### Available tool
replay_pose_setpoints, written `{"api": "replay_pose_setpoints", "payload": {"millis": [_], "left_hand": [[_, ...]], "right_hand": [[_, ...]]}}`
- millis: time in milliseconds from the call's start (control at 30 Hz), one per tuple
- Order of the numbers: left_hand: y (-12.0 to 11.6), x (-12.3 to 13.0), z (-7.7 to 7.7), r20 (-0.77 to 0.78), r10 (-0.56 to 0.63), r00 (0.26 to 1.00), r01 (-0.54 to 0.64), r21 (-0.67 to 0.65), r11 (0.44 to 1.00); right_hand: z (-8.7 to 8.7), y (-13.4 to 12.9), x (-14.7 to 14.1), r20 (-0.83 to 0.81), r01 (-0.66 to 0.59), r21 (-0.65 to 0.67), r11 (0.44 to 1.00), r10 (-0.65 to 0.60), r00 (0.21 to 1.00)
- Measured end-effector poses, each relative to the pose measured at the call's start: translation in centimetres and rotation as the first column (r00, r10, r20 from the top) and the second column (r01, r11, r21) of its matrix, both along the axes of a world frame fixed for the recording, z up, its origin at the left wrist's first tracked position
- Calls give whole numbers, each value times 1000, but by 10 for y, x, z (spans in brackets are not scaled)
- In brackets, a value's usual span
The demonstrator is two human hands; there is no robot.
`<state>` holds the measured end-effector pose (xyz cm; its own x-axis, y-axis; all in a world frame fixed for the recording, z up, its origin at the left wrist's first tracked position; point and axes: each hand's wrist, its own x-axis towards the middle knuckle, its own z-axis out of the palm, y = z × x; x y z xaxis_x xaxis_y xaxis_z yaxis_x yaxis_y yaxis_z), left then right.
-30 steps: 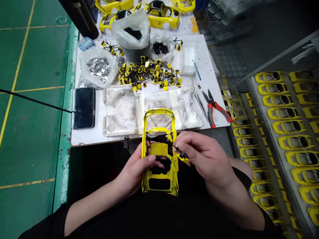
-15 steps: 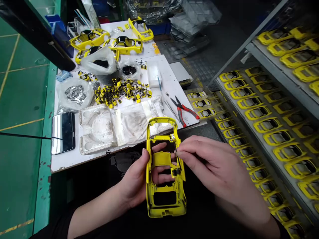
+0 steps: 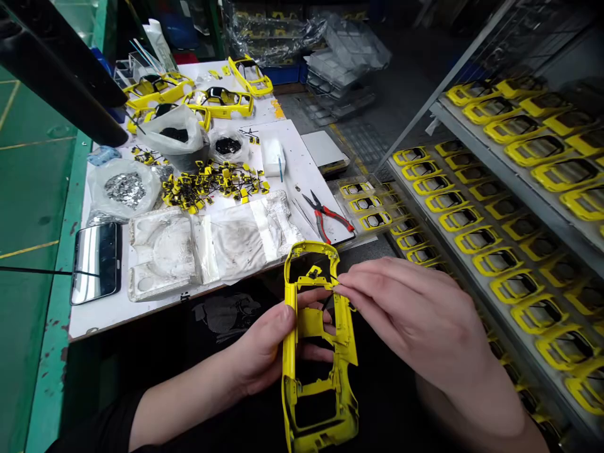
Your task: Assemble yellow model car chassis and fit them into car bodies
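Observation:
A yellow model car body shell [image 3: 291, 352] with open window cut-outs is tilted over my lap, its inner side facing me. My left hand [image 3: 264, 343] is closed around its left edge, with the thumb on the rim and fingers showing through the openings. Pinched by thumb and forefinger, my right hand [image 3: 406, 321] holds the thin dark stem of a small yellow-and-black part [image 3: 314, 272] over the shell's far end. Whether that part touches the shell I cannot tell.
On the white table lie a pile of similar small parts [image 3: 207, 182], bags of silver pieces [image 3: 125, 189] and black pieces [image 3: 174, 135], red-handled pliers [image 3: 325, 217], a phone [image 3: 97, 261] and a worn white mould-like block [image 3: 160, 251]. Racks of yellow shells [image 3: 476, 242] stand right.
The small part has swung from the shell's right inner side up to its far end. The shell has shifted slightly nearer and tilted. The camera view has turned a little.

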<state>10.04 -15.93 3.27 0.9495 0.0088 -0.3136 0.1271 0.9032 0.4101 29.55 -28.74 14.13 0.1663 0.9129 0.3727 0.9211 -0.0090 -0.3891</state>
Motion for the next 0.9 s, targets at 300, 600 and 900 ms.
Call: {"api": "replay_pose_setpoints", "payload": {"millis": [300,600,900], "left_hand": [[-5,-3,0,-55,6,998,-4,47,999],[0,9,6,-32,91,995,-93,-85,992],[10,13,24,-83,139,987,-135,53,989]], "right_hand": [[-15,13,10,-23,-73,-2,997,73,997],[-24,19,10,-38,-179,-25,984,178,983],[-17,18,4,89,-205,4,979,203,975]]}}
